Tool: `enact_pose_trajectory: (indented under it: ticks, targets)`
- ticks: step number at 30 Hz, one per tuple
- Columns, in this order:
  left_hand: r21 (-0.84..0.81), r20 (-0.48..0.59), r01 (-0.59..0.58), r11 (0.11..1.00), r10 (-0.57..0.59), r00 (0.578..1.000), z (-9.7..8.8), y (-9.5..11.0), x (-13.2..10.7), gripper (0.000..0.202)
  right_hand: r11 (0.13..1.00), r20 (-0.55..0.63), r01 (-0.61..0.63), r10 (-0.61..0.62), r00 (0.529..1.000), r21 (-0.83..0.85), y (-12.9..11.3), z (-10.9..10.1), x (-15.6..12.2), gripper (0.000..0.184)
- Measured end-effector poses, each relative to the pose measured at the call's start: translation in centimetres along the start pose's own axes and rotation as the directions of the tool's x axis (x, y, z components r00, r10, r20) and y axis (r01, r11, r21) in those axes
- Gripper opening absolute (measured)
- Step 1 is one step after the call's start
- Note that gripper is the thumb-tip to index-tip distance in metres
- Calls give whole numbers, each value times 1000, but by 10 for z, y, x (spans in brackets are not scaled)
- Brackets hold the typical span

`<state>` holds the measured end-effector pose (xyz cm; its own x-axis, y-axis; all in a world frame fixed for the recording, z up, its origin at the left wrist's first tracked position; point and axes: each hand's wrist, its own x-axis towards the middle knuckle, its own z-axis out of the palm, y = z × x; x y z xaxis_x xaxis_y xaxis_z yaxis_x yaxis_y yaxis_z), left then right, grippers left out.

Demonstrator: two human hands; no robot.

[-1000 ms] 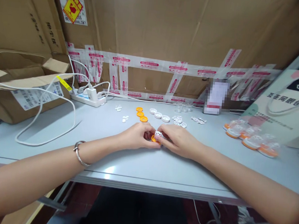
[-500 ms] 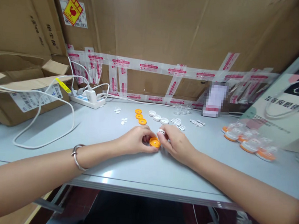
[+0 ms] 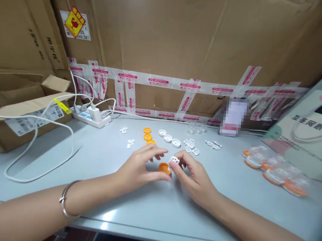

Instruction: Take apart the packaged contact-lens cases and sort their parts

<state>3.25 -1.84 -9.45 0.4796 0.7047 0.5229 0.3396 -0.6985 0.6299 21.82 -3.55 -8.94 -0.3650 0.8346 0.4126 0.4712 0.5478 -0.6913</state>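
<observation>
Head view: left hand [image 3: 139, 168] spread round orange cup [image 3: 162, 168], likely to steady it; right hand [image 3: 194, 177] pinches white piece [image 3: 174, 159]

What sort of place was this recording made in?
Probably an improvised indoor workspace for small parts: orange rings and white round pieces lie in groups on a grey table, a power strip sits at the back left, and taped cardboard stands behind.

"LM270" on carton [image 3: 168, 32], "眼镜" on bag [image 3: 292, 147]
</observation>
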Motion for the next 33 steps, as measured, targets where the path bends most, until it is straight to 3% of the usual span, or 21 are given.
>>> enact_pose_trajectory:
  ticks: [4, 8, 10, 13, 17, 25, 33]
  targets:
    - [-19, -50, -84, 996, 83, 995, -1, 5, 1, 34, 979, 113, -147, 132, 985, 142, -7, 1, 4, 17]
    - [-17, -53, -64, 998, 64, 997, -1, 3, 2, 21, 928, 163, -270, 234, 958, 256, -10, 3, 10, 22]
    - [-4, -75, -89, 996, 88, 993, -1, 0, 3, 21, 922, 165, -272, 233, 958, 276, -10, 3, 12, 20]
    - [83, -125, -206, 975, 215, 969, -2, -3, 3, 27, 923, 169, -244, 201, 965, 296, -9, 3, 11, 17]
    - [218, -102, -293, 931, 320, 942, -3, -3, 2, 31, 923, 152, -228, 189, 970, 309, -8, 4, 8, 17]
    - [217, -63, -271, 938, 291, 955, -2, 1, -1, 34, 920, 112, -162, 130, 985, 357, -6, 1, 7, 17]
    - [208, -49, -246, 947, 261, 964, 2, 2, -2, 26, 856, 137, -210, 164, 977, 473, 1, 4, 2, 14]
